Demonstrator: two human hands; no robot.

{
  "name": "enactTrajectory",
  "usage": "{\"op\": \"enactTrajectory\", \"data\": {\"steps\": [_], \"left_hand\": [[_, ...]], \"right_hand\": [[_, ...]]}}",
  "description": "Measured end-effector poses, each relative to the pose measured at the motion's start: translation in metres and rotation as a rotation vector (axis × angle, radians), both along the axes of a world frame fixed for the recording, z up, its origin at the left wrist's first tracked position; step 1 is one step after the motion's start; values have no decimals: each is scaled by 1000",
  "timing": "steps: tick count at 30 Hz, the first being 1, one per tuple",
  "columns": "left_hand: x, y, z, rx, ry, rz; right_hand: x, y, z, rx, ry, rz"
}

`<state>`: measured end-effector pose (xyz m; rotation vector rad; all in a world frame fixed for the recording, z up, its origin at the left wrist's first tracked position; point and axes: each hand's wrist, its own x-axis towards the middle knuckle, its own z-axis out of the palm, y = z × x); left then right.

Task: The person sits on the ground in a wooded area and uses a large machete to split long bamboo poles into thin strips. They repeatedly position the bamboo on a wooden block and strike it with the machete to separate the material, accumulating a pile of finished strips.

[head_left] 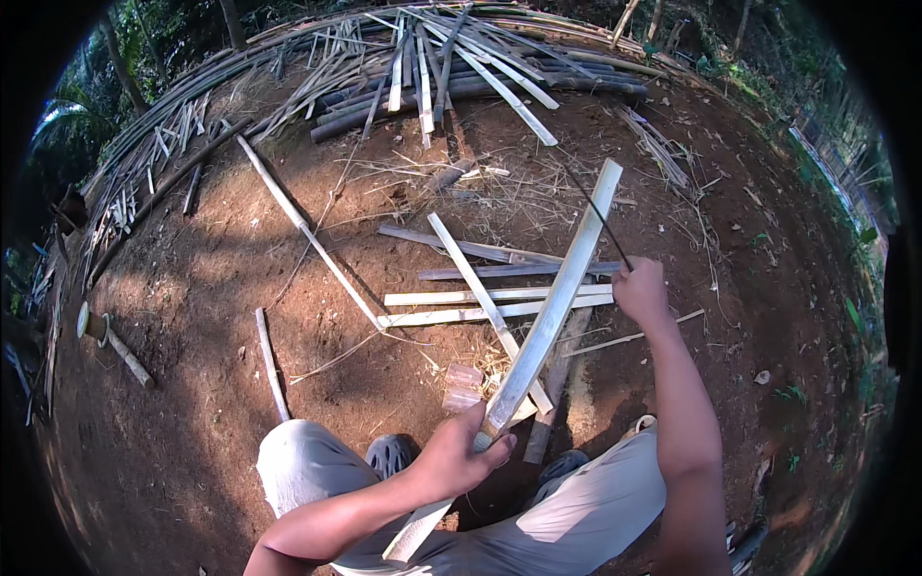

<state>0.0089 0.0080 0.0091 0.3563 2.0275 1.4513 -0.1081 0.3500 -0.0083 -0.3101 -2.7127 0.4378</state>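
Note:
My left hand (456, 456) is wrapped round the lower part of a long split bamboo strip (557, 298). The strip slants from my lap up to the right, its pale inner side showing. My right hand (642, 293) is closed at the near end of a long, thin dark blade (600, 219), seen nearly edge-on; the handle is hidden in the fist. This blade points up and left, crossing the strip's upper part in the picture; whether they touch, I cannot tell. Beneath lie more bamboo strips (499, 296) on the ground, with shavings (495, 370) by my feet.
A big pile of split bamboo and poles (423, 72) lies at the far side. Two short reddish pieces (463, 376) sit near my left hand. A long pale pole (303, 223) stretches across the brown soil (192, 317) at left, with trees (115, 58) behind.

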Motion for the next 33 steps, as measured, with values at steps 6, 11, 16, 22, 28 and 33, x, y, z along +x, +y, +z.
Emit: {"op": "enactTrajectory", "data": {"steps": [6, 11, 16, 22, 28, 33], "left_hand": [[18, -2, -4, -27, 229, -109], [0, -3, 1, 137, 298, -54], [-39, -1, 17, 478, -168, 260], [-79, -4, 16, 543, 321, 566], [-85, -5, 18, 549, 284, 561], [-87, -17, 15, 251, 299, 548]], "right_hand": [[-27, 91, -50, -163, 101, -384], [-25, 74, -49, -395, 1, -333], [-23, -6, -18, -957, -205, -129], [27, -129, 44, -1271, -576, 207], [64, -173, 39, -1364, -708, 298], [46, -156, 14, -1221, -525, 351]]}}
